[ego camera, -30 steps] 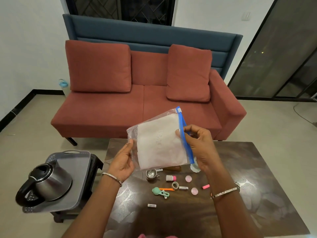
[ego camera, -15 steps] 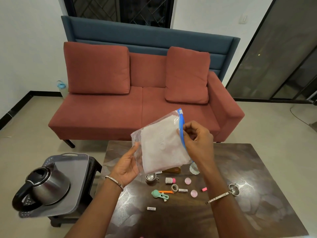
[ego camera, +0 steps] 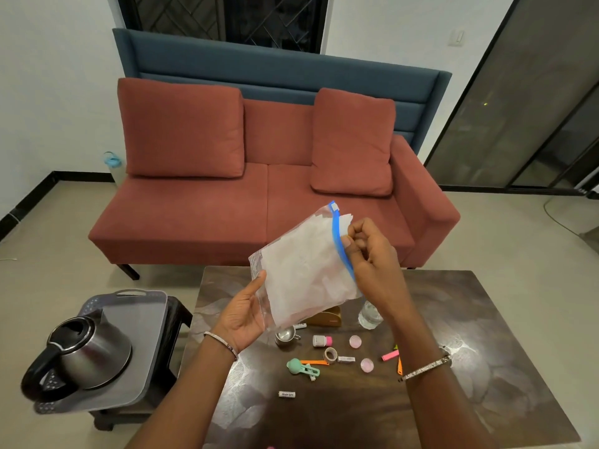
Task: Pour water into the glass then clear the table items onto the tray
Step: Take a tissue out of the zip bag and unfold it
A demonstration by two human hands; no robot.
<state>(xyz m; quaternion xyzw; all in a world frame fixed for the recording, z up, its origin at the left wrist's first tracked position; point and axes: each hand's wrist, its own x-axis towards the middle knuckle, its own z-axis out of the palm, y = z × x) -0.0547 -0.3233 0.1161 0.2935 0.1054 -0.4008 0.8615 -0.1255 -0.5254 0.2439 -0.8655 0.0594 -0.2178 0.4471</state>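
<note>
Both hands hold a clear zip bag (ego camera: 304, 270) above the dark table (ego camera: 470, 335). The left hand (ego camera: 244, 315), palm up, pinches its lower corner between thumb and fingers; the right hand (ego camera: 372, 254) curls closed on the blue zipper strip (ego camera: 340, 244), apparently pinching it. Below, the glass (ego camera: 368, 315) stands on the table. A steel kettle (ego camera: 81, 354) sits on the grey tray (ego camera: 136, 315), left.
</note>
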